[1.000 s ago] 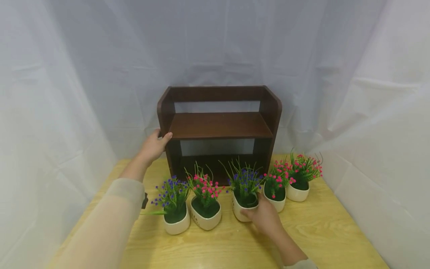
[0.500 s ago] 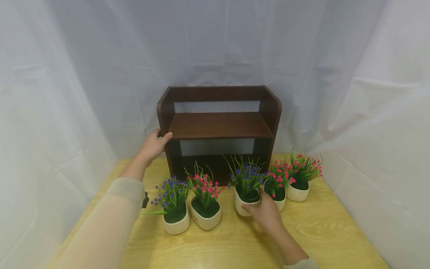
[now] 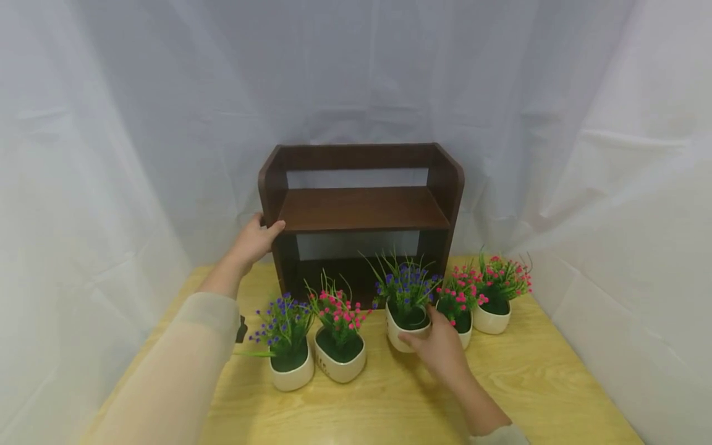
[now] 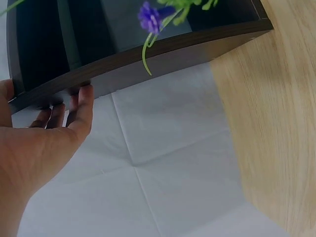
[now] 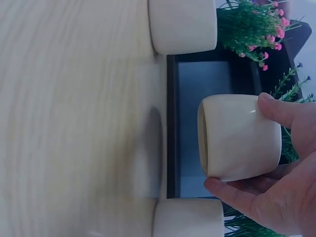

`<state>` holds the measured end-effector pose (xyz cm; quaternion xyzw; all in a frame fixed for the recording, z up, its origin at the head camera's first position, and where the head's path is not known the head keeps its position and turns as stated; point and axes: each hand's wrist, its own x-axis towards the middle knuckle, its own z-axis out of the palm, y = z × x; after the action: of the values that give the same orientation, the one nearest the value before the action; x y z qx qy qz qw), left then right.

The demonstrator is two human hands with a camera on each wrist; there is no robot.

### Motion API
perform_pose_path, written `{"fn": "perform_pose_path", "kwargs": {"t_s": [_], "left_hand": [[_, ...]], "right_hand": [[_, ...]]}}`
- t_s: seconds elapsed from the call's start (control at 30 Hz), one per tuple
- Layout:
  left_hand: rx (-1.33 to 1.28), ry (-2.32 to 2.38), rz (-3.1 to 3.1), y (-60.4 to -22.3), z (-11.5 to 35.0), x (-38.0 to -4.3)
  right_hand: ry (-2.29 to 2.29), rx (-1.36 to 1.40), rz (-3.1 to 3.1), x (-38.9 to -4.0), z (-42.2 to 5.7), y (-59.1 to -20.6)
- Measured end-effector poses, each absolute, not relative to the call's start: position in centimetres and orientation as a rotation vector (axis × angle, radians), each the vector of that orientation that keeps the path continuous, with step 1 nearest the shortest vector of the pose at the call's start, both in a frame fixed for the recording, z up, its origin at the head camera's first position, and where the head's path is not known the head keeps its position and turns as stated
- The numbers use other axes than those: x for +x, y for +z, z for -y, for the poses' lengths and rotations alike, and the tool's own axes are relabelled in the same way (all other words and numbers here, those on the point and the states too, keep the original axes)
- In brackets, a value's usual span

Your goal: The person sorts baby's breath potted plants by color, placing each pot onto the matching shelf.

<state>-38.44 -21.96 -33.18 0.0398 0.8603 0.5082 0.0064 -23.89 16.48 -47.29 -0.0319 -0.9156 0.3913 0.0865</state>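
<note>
A dark brown wooden two-tier shelf (image 3: 364,210) stands at the back of the table. My left hand (image 3: 251,245) grips its left side panel; in the left wrist view the fingers (image 4: 85,106) lie along the panel's outer face. With my right hand (image 3: 445,355) I hold a white pot (image 3: 399,339) of purple-blue artificial flowers, thumb and fingers on opposite sides. In the right wrist view this pot (image 5: 242,140) is tilted and raised off the table, its shadow below, in front of the shelf's lower opening. The shelf's lower right front is partly hidden by the plants.
To the left stand a pot with purple-blue flowers (image 3: 292,374) and a pot with pink flowers (image 3: 345,366). Two pink-flowered plants, a nearer one (image 3: 460,295) and a farther one (image 3: 503,277), stand right. White sheeting (image 3: 356,74) hangs around the wooden table (image 3: 311,417).
My right hand has lifted the purple-blue flower pot slightly up from the table and a little away from me. My left hand has stayed on the shelf's side.
</note>
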Motion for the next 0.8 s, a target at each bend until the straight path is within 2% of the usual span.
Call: {"fn": "perform_pose_path", "kwargs": {"t_s": [0.8], "left_hand": [[0.104,1.628,-2.729,-33.9,22.4,-39.5]], "right_hand": [[1.135,-0.08,2.633,-24.3,-16.1,-43.7]]}}
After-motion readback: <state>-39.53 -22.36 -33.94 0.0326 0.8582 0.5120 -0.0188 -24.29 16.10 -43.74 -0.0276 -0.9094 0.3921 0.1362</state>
